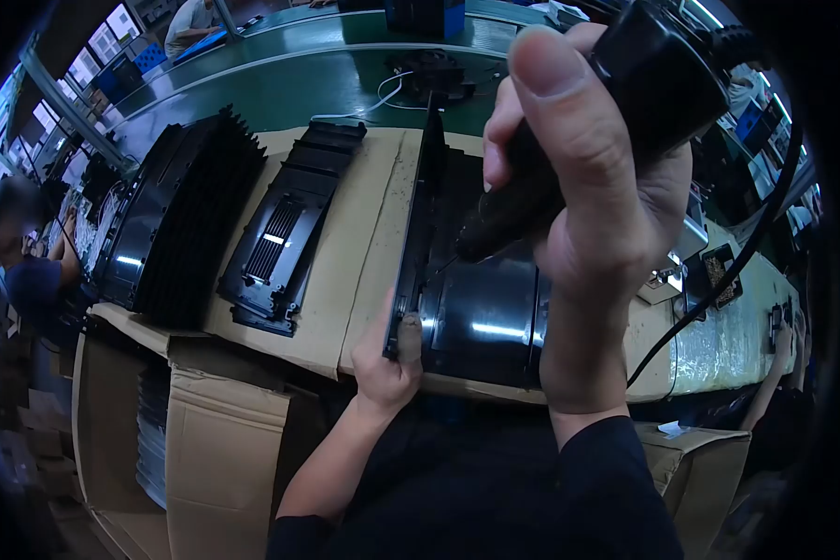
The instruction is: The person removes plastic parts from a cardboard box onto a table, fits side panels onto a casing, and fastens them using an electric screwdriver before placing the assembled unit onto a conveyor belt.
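Observation:
My right hand (607, 177) is wrapped round a black corded power screwdriver (541, 182), close to the camera. The tool's tip points down and left towards a black plastic panel (481, 308) lying on the cardboard; whether it touches anything, I cannot tell. Along that panel's left side, a thin black panel (418, 224) stands on edge. Its near end is gripped by my left hand (388, 359), the thumb on the right face and the other fingers mostly hidden behind it.
Left on the cardboard (369, 252) are a slotted black panel (285, 229) and a stack of black panels (177, 215). An open box (224, 439) stands below. Right are a screw tray (721, 271) and the tool's cable (719, 303). Co-workers are at both sides; a green conveyor (317, 84) lies behind.

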The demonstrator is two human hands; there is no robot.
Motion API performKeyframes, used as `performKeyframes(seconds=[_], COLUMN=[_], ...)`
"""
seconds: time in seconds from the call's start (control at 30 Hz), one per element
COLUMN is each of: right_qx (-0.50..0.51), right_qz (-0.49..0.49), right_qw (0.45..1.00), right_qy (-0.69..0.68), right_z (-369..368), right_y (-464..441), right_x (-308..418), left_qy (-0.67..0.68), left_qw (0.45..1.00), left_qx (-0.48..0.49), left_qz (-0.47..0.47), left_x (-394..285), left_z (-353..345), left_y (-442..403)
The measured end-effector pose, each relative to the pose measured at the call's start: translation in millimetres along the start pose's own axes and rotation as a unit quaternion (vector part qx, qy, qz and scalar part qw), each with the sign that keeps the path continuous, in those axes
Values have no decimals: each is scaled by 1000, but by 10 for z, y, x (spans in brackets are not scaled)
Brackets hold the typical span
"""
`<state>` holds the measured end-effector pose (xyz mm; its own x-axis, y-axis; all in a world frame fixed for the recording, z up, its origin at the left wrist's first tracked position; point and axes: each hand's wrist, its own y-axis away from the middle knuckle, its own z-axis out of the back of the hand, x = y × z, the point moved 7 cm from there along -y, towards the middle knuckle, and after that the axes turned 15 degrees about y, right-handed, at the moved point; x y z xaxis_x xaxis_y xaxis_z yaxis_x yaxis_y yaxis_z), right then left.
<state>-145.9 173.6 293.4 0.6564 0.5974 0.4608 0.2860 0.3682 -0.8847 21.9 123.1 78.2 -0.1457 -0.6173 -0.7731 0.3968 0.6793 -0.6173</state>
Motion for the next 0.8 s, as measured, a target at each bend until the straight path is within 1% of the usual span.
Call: performKeyframes(seconds=[0.03,0.07,0.1,0.27,0.37,0.6,0.67,0.7,0.77,0.8], right_qx=[4,9,14,41,58,98,109,114,124,130], right_qz=[-5,-10,-16,-32,-39,-61,-67,-70,-74,-77], right_qw=[1000,1000,1000,999,997,992,991,990,988,987], right_qy=[-1,-3,-5,-18,-28,-44,-49,-50,-55,-57], right_z=[102,43,67,-7,-111,-277,-421,-460,-462,-487], right_y=[32,63,102,134,137,108,39,45,28,20], right_x=[-49,-44,-55,-111,-135,-292,-376,-375,-429,-449], left_qy=[-15,-19,-20,-10,-31,-16,1,1,-10,-10], left_qw=[1000,999,999,997,997,998,989,988,999,999], left_qx=[17,37,39,45,41,29,42,43,24,24], left_qz=[8,5,8,58,51,59,145,145,48,48], left_x=[6,-30,-42,37,-2,4,73,83,-11,-8], left_z=[-25,-42,-51,-37,-46,-43,-52,-62,-64,-70], left_y=[24,31,49,129,112,121,149,141,81,93])
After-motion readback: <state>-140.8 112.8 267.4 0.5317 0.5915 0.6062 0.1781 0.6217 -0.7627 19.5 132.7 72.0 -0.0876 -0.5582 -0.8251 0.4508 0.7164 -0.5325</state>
